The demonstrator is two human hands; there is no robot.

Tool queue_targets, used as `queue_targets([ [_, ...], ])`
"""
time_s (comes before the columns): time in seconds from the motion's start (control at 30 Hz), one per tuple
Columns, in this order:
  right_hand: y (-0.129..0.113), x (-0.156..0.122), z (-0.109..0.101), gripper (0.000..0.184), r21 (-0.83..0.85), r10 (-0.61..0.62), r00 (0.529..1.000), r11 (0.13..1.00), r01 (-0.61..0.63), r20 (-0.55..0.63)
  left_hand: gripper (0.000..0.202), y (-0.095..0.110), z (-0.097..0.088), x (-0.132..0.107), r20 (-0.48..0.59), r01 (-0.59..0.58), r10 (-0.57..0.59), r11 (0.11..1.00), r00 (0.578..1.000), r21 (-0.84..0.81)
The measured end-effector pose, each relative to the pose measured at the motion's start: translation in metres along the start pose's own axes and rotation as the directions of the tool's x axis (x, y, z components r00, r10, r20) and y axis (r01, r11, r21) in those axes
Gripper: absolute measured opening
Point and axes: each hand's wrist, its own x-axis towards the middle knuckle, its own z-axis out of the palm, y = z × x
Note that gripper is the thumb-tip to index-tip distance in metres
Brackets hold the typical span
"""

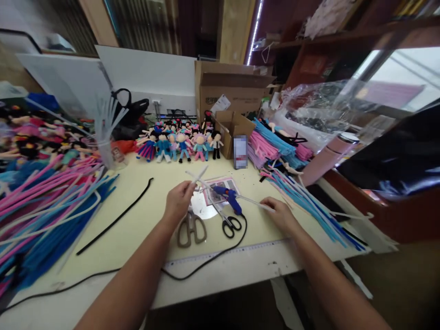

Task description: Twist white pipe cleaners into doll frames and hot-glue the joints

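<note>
My left hand (178,199) is closed around a white stick (200,174), whose tip points up and right. Another thin pale piece crosses it. A blue glue gun (228,196) lies on the table between my hands. From its back end a pale stick (252,200) runs right to my right hand (280,213), whose fingers are closed on the end. Under my left hand lie scissors with brown handles (191,231). Black-handled scissors (231,226) lie beside the glue gun's handle. A picture card (223,187) is partly covered by the gun.
Several small dolls (182,144) stand behind. Fuzzy craft stems (62,201) heap at left, more (309,201) at right. A black stem (115,217), a ruler (220,253) and a black cord (206,266) lie across the table. A pink flask (326,158) and cardboard box (237,91) stand behind.
</note>
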Motion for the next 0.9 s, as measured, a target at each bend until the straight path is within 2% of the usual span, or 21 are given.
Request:
queue_targets([
  [0.1, 0.000, -0.011, 0.003, 0.024, 0.021, 0.039, 0.996, 0.999, -0.041, 0.086, 0.033, 0.004, 0.000, -0.002, 0.033, 0.003, -0.001, 0.999, 0.999, -0.049],
  [0.17, -0.006, -0.009, 0.012, 0.027, 0.097, 0.016, 0.992, 0.995, -0.029, 0.127, 0.033, 0.008, 0.001, -0.004, 0.054, -0.005, 0.008, 0.998, 0.999, -0.067],
  [0.3, -0.035, 0.013, 0.036, 0.054, 0.239, 0.018, 0.992, 0.970, -0.048, 0.127, 0.032, 0.013, 0.004, -0.007, 0.049, -0.003, 0.007, 0.996, 0.999, -0.084],
  [0.37, -0.050, 0.025, 0.048, 0.060, 0.259, 0.030, 0.987, 0.963, -0.071, 0.156, 0.032, 0.015, 0.004, -0.007, 0.053, -0.008, 0.013, 0.997, 0.999, -0.082],
  [0.47, -0.066, 0.036, 0.061, 0.053, 0.239, -0.003, 0.986, 0.970, -0.037, 0.164, 0.033, 0.018, 0.002, -0.008, 0.061, -0.021, 0.025, 0.997, 0.998, -0.075],
  [0.6, -0.074, 0.036, 0.070, 0.037, 0.202, -0.070, 0.993, 0.978, 0.050, 0.093, 0.033, 0.022, -0.001, -0.008, 0.063, -0.016, 0.021, 0.997, 0.998, -0.076],
  [0.67, -0.073, 0.034, 0.071, 0.034, 0.208, -0.034, 0.998, 0.978, 0.021, 0.060, 0.033, 0.023, -0.001, -0.008, 0.061, 0.006, -0.001, 0.997, 0.998, -0.082],
  [0.8, -0.069, 0.029, 0.066, 0.036, 0.320, 0.126, 0.992, 0.939, -0.126, 0.021, 0.034, 0.018, 0.002, -0.009, 0.066, 0.068, -0.060, 0.990, 0.996, -0.126],
  [0.9, -0.072, 0.024, 0.060, 0.036, 0.459, 0.138, 0.990, 0.881, -0.117, -0.011, 0.036, 0.011, 0.007, -0.009, 0.083, 0.115, -0.103, 0.981, 0.991, -0.154],
])
